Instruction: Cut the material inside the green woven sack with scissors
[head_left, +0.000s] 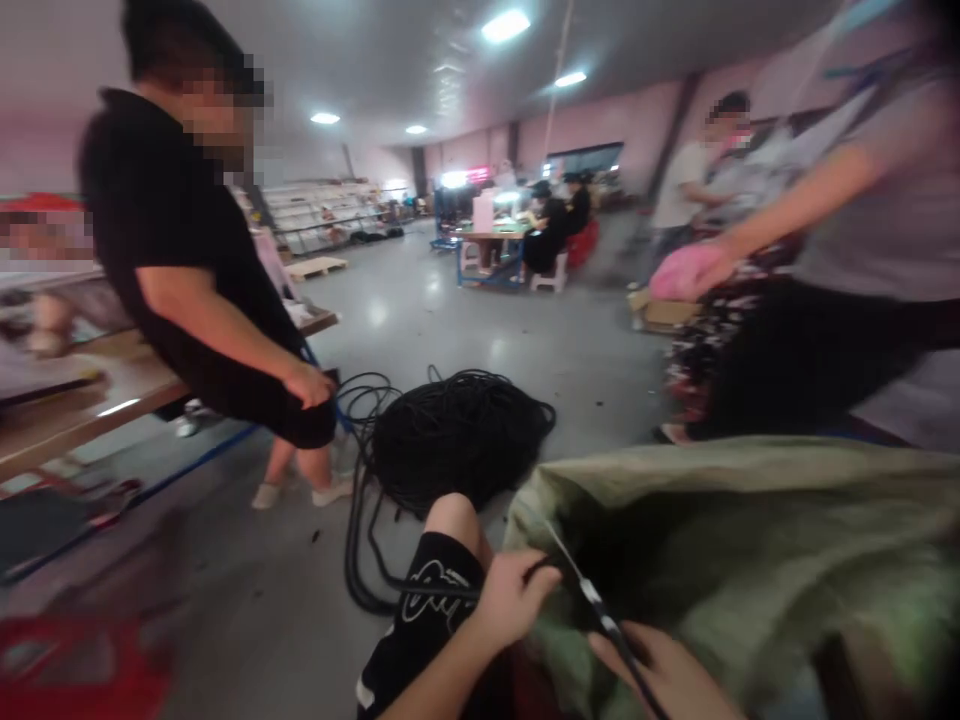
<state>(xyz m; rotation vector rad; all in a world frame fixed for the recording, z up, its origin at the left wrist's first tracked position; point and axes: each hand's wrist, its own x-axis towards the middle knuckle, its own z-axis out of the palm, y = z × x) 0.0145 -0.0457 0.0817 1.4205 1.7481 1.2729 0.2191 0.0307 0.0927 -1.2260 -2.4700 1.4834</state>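
My left hand (516,597) is closed around a black cord (431,590), which runs over my knee from the floor. The cord leads back to a large heap of black cord (457,440) in front of me. In my closed right hand (652,660) is a slim tool (600,605) with a long thin metal tip and a dark handle; its exact kind cannot be made out. The tip points up and left, close to the left hand. Beside both hands, a big green cloth sack (675,465) gapes open, its inside dark.
At left a person in black (187,230) stands by a wooden-topped table (142,385). To the right, a blurred person in grey (855,220) reaches to a pink bundle (682,270) over a cardboard box (664,312). A red stool (82,660) is at lower left. People sit at a far workbench (491,232).
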